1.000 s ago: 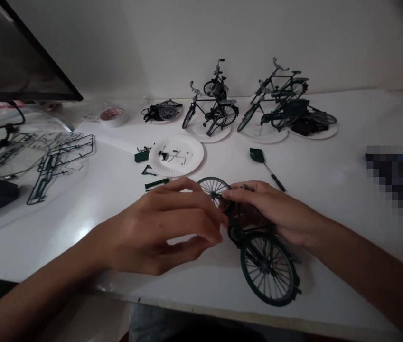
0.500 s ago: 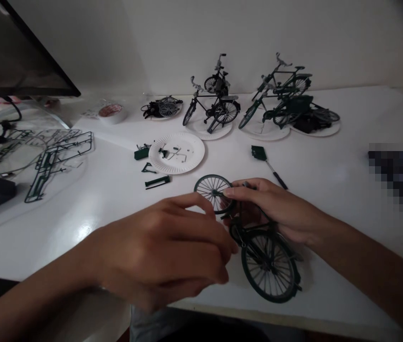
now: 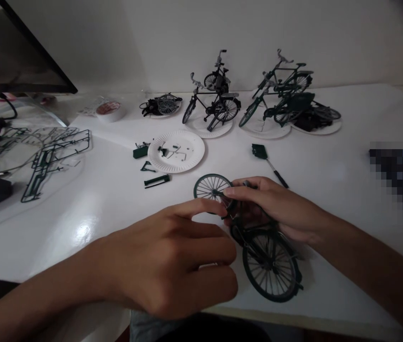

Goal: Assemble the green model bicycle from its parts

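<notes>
The white worktop (image 3: 123, 213) runs below a pale wall (image 3: 222, 33), with a dark monitor (image 3: 9, 42) at the far left. Along the back stand several dark model bicycles (image 3: 210, 107) on paper plates, and others lie tipped over beside them. At the left, green plastic part frames (image 3: 57, 164) lie on a clear plastic sheet (image 3: 62, 183), with a roll of tape (image 3: 108, 110) behind them. Nearer the middle, a paper plate (image 3: 190, 145) holds small dark parts, with loose green pieces (image 3: 156, 181) just beside it. A small black-handled tool (image 3: 270, 164) lies to the right. Near the front edge of the worktop, a dark green model bicycle (image 3: 270, 268) lies on its side, one wheel raised in the air. The right hand (image 3: 276, 204) has its fingers (image 3: 244, 190) clamped around the frame beside that raised wheel. The left hand (image 3: 165, 261) sits just beside the bicycle, its fingers (image 3: 204, 205) apart, the index reaching to the raised wheel's hub. Whether it pinches anything cannot be told.
</notes>
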`<state>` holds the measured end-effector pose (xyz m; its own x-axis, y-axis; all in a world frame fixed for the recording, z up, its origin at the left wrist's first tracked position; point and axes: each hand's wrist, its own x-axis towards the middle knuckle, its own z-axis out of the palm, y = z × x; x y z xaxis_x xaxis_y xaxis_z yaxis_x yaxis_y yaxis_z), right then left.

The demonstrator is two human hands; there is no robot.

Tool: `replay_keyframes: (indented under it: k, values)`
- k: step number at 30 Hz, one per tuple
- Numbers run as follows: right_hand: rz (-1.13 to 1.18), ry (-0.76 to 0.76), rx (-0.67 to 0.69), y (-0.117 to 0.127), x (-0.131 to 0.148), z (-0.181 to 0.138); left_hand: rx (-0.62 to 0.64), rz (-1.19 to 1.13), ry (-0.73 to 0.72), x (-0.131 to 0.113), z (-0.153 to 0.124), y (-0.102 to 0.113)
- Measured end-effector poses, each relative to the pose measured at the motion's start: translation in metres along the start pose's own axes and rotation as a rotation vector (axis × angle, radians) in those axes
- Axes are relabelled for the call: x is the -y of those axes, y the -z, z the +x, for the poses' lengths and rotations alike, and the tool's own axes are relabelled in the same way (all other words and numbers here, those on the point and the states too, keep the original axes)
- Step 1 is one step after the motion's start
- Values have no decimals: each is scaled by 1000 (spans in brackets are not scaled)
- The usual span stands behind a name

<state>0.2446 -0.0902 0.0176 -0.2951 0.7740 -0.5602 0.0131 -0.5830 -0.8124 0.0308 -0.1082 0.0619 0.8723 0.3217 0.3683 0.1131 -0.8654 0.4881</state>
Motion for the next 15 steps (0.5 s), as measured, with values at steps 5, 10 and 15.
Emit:
replay_keyframes:
  k: [5, 10, 15]
  values:
    - [30, 11, -48, 0, 0, 2, 61, 37, -53, -4, 3, -6]
    - [6, -7, -97, 0, -2, 4, 6, 34, -153, 2, 7, -17]
    - [-36, 4, -22, 0, -1, 2, -46, 25, -35, 1, -1, -2]
